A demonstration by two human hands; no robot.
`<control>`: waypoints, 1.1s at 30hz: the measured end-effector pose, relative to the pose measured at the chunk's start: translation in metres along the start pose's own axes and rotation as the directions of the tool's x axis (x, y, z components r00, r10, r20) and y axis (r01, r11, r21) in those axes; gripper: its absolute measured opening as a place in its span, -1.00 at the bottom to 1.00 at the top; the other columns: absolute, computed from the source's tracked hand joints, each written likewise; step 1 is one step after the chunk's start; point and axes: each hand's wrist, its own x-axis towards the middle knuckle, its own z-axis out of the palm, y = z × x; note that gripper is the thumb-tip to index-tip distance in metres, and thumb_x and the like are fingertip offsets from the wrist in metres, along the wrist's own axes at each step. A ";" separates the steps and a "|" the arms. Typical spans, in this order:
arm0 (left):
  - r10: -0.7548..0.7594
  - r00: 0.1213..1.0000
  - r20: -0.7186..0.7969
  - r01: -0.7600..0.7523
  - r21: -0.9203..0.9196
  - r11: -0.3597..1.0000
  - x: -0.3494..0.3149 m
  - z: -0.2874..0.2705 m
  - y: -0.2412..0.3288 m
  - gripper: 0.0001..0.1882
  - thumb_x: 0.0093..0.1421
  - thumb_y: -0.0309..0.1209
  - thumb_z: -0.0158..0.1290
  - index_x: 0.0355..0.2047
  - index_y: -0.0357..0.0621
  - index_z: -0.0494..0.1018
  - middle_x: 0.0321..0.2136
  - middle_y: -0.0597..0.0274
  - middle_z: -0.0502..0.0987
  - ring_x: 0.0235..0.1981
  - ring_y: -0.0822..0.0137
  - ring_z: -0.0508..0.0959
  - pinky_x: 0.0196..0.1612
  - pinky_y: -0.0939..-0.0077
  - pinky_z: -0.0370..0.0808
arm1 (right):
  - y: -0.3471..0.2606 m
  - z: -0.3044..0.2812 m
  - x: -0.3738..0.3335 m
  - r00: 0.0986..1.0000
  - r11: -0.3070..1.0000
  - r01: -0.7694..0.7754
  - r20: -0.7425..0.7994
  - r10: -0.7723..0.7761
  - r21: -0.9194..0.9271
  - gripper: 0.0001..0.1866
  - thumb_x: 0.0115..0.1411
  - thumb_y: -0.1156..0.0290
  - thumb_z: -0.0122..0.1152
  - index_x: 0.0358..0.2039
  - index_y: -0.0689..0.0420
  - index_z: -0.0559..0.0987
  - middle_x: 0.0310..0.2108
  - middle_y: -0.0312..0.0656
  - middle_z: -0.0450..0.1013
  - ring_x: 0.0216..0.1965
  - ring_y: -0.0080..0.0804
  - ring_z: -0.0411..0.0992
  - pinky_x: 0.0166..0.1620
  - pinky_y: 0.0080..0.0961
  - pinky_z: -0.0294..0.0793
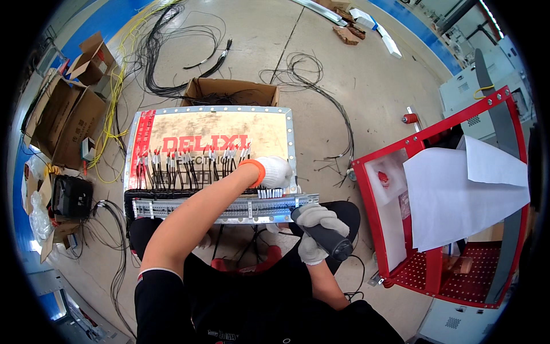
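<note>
My right hand [315, 219], in a grey-white glove, is wrapped round a dark grey electric screwdriver [333, 243]. The tool's front end points at the right end of a grey terminal strip [229, 207]; its bit is hidden. My left hand [277, 172] wears a white glove with an orange cuff. Its fingers are curled down just above the strip's right part, and their tips are hidden. Below it sits a short row of white terminal markers [270, 194]. To its left, a row of black wires [184, 172] with red and white ends stands up from a black wire bundle [163, 194].
The strip lies along the near edge of a wooden crate lid [200, 123] with metal edging. Behind it stands an open cardboard box [229, 89]. A red cart [427, 272] with white sheets [458, 195] is on the right. Loose cables [154, 57] and cartons [74, 123] lie around.
</note>
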 end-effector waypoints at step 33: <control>-0.001 1.000 0.024 -0.001 0.103 0.995 0.001 0.007 0.014 -0.79 0.06 -0.36 0.10 -0.33 -0.13 0.63 -0.29 -0.02 0.61 -0.19 -0.06 0.59 -0.08 0.18 0.51 | 0.010 0.000 -0.001 0.998 0.995 0.055 0.007 -0.055 -0.084 -0.45 0.18 0.27 0.41 0.01 0.05 0.24 -0.26 -0.16 0.42 -0.31 -0.30 0.47 -0.18 -0.27 0.53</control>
